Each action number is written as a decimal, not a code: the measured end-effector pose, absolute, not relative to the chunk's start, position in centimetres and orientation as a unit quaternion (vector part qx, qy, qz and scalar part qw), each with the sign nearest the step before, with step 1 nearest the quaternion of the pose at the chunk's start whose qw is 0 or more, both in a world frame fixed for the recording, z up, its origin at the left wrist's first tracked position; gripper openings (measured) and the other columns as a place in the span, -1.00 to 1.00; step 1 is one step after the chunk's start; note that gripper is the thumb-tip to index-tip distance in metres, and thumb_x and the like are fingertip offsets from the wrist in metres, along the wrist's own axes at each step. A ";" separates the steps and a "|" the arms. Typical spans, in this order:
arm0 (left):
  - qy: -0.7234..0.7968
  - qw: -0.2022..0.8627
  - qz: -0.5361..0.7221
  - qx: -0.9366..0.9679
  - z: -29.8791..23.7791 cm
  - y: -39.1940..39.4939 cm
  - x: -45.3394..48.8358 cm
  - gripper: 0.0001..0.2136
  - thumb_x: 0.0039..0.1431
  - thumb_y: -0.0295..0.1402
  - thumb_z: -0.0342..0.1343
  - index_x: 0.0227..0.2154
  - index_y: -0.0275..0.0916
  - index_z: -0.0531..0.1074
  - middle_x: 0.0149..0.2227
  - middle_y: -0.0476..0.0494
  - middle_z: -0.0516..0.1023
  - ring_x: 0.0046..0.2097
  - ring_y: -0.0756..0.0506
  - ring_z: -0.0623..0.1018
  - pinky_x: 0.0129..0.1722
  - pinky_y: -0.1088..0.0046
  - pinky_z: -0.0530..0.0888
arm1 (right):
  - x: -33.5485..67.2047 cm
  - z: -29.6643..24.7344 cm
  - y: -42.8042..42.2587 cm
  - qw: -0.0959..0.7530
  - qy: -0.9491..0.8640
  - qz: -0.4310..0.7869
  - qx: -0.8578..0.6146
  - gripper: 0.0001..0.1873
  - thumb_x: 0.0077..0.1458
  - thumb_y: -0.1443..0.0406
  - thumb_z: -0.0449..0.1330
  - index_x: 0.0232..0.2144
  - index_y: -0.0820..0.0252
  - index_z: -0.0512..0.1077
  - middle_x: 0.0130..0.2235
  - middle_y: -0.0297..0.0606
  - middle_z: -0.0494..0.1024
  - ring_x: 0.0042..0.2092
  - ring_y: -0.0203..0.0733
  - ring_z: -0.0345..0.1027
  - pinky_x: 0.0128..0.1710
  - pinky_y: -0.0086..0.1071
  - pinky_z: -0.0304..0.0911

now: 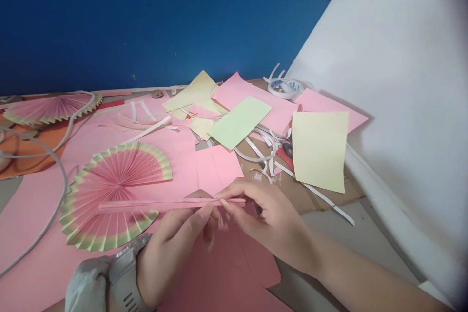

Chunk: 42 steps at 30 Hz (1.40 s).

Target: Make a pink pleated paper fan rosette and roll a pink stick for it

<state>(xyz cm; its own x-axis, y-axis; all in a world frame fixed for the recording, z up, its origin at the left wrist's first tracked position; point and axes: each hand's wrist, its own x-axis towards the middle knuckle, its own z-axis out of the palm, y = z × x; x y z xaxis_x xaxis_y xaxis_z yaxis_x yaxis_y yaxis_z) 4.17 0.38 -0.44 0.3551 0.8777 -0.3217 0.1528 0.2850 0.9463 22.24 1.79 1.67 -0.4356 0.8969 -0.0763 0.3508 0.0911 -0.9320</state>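
Note:
Both hands pinch a folded pink paper strip (153, 204) that lies level in front of me. My left hand (175, 246), with a grey watch on the wrist, grips it from below near its right end. My right hand (263, 217) closes its fingertips on the same end from the right. The strip's free left part reaches over a round pleated fan (109, 190) of pink paper with a yellow-green rim. Under my hands lie flat pink sheets (226, 273).
Loose sheets lie beyond: a green one (239, 122), a yellow one (320, 148), more pink ones (252, 95). White paper strips (263, 148) and a tape roll (287, 88) sit behind them. A second fan (47, 107) lies far left beside a white cable (62, 175). A white board (395, 107) leans at right.

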 end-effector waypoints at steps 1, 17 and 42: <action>0.486 0.646 0.290 0.512 -0.4 0.4 4.2 -0.60 0.27 -0.19 -0.16 -0.64 -0.19 0.31 -0.60 0.03 0.31 -0.43 -0.03 0.36 -0.32 0.48 0.24 | 22.3 1.5 1.8 0.277 -0.691 0.493 -0.451 -0.85 0.22 0.33 0.02 -0.27 0.16 0.40 -0.39 -0.37 0.44 -0.39 -0.36 0.31 -0.39 -0.50 0.21; 0.376 0.777 0.337 0.377 -0.8 1.0 4.0 -0.64 0.25 -0.30 -0.14 -0.59 -0.27 0.42 -0.63 0.00 0.34 -0.56 0.01 0.30 -0.43 0.44 0.24 | 22.6 0.5 2.1 0.331 -0.789 0.387 -0.344 -0.77 0.15 0.48 0.03 -0.16 0.35 0.41 -0.36 -0.25 0.47 -0.32 -0.33 0.29 -0.32 -0.49 0.21; 0.465 0.694 0.291 0.467 -0.4 0.7 4.4 -0.63 0.24 -0.15 -0.08 -0.62 -0.24 0.25 -0.67 0.11 0.21 -0.64 0.09 0.18 -0.60 0.55 0.15 | 21.9 1.3 1.4 0.272 -0.563 0.664 -0.410 -0.99 0.20 0.34 0.05 -0.30 0.13 0.26 -0.37 -0.37 0.40 -0.42 -0.37 0.21 -0.48 -0.50 0.11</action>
